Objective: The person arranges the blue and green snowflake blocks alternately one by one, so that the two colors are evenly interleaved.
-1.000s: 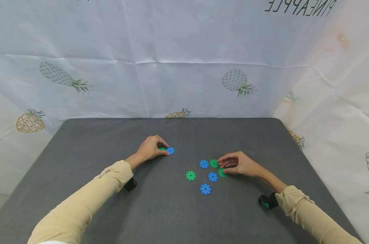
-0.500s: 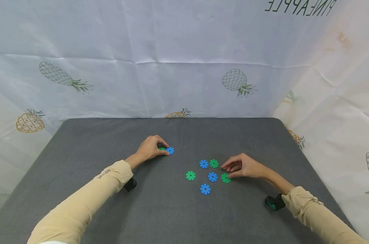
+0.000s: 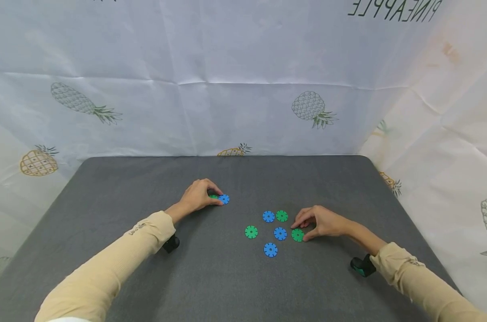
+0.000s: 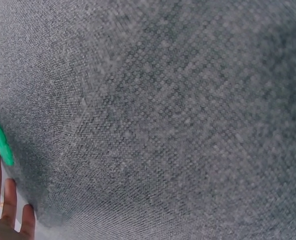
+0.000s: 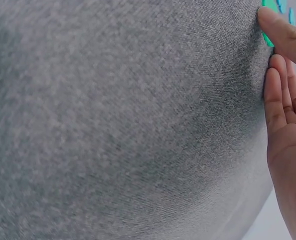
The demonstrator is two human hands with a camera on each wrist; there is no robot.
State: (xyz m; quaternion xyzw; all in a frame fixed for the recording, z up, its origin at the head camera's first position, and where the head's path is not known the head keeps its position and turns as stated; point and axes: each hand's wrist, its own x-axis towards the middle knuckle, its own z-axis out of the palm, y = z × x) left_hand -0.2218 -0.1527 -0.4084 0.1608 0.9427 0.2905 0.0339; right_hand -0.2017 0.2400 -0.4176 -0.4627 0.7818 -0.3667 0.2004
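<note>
In the head view my left hand (image 3: 196, 195) pinches a blue notched interlocking disc (image 3: 224, 199) between thumb and fingers, left of the table's middle. A green disc (image 3: 213, 197) overlaps that blue one and sits partly behind the thumb; its thin edge also shows in the left wrist view. On the right, my right hand (image 3: 323, 221) has thumb and forefinger around the rim of a flat green disc (image 3: 297, 235) on the table. In the right wrist view the thumb (image 5: 282, 37) lies over this green disc (image 5: 268, 39).
Beside the right hand lie several loose discs: a blue one (image 3: 268, 216) next to a green one (image 3: 281, 216), another blue (image 3: 280, 233), a green (image 3: 251, 231) and a nearer blue (image 3: 270, 249). Behind the grey table (image 3: 211, 277) hangs a pineapple-print cloth (image 3: 243, 112).
My right hand has drawn the green disc slightly right and nearer, away from the other green disc. Its fingers have since shifted around the rim. The left hand stays put with its discs.
</note>
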